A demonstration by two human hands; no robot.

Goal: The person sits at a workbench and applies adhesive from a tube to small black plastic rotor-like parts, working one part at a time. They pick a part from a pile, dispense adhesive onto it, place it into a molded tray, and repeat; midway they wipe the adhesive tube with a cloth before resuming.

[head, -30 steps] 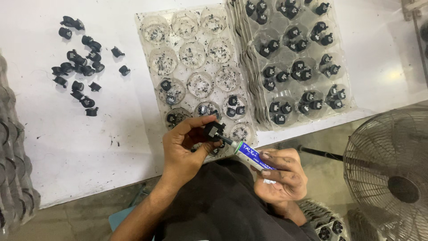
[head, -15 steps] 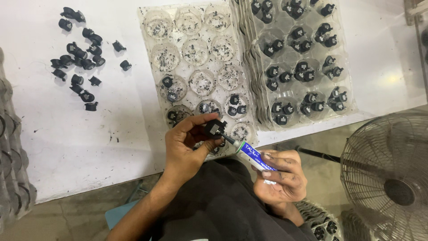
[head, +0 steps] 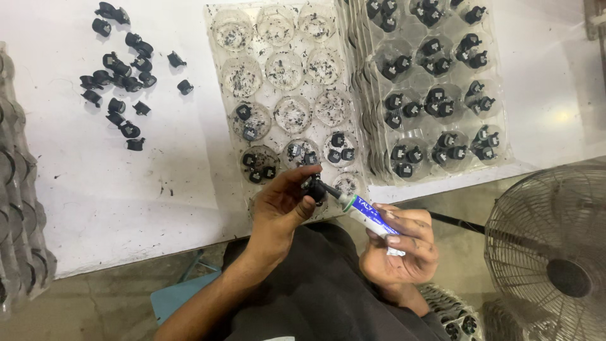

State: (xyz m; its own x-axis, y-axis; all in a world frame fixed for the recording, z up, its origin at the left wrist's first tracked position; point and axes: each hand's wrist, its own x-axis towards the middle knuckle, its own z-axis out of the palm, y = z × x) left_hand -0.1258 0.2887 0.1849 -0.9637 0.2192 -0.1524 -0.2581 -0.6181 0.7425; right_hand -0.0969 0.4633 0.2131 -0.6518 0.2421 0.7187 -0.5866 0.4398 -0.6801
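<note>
My left hand (head: 281, 208) pinches a small black plastic part (head: 314, 187) between thumb and fingers at the table's front edge. My right hand (head: 404, 249) grips a blue and white glue tube (head: 365, 213), its nozzle touching the black part. Right behind the hands lies a clear plastic cell tray (head: 287, 95); its near cells hold a few black parts, its far cells only dark specks. A second clear tray (head: 435, 88) on the right has black parts in nearly every cell.
A loose heap of black parts (head: 120, 76) lies on the white table (head: 95, 189) at the far left. Stacked trays (head: 19, 208) stand along the left edge. A wire-caged fan (head: 555, 259) sits at the lower right, beside a tray of parts (head: 454, 316) below.
The hands hold the same grip on part and tube; they have barely shifted. The view has drifted slightly.
</note>
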